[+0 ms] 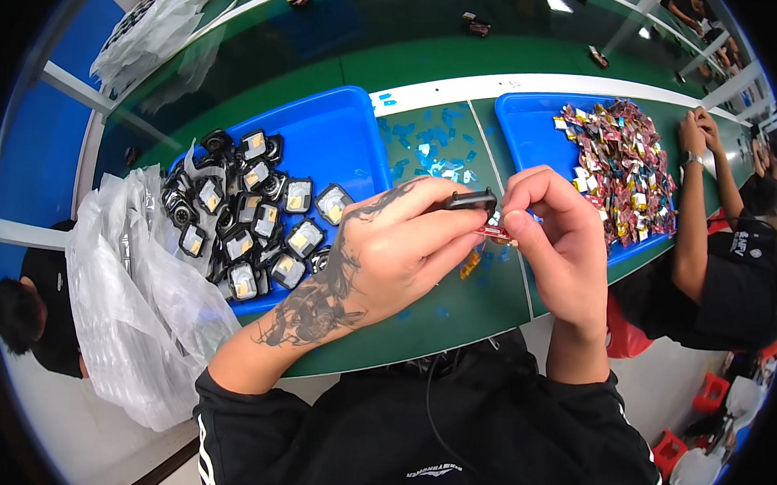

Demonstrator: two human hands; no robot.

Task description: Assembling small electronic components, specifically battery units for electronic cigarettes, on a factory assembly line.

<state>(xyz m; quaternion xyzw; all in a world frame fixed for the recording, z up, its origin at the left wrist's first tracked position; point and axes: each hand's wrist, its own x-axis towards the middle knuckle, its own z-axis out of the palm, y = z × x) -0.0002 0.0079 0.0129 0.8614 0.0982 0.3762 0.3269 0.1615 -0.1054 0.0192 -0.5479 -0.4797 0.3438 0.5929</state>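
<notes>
My left hand (414,244) is closed around a black plastic housing (470,201), held above the green bench. Right beside it, my right hand (558,241) pinches at a small red circuit board (494,233) that sits between the fingers of both hands, against the housing's near side. Fingers hide much of the board and the housing. Something small and yellow (470,265) shows just below the board. Left of my hands, a blue tray (342,123) holds many black housings (249,210) with clear windows. To the right, another blue tray (519,131) carries a heap of red circuit boards (622,166).
Small blue film pieces (432,140) lie scattered on the green bench between the trays. Clear plastic bags (135,283) hang over the left tray's edge. Beyond a white rail (447,91), a green conveyor (397,43) bears a few parts. A co-worker (709,239) works at the right.
</notes>
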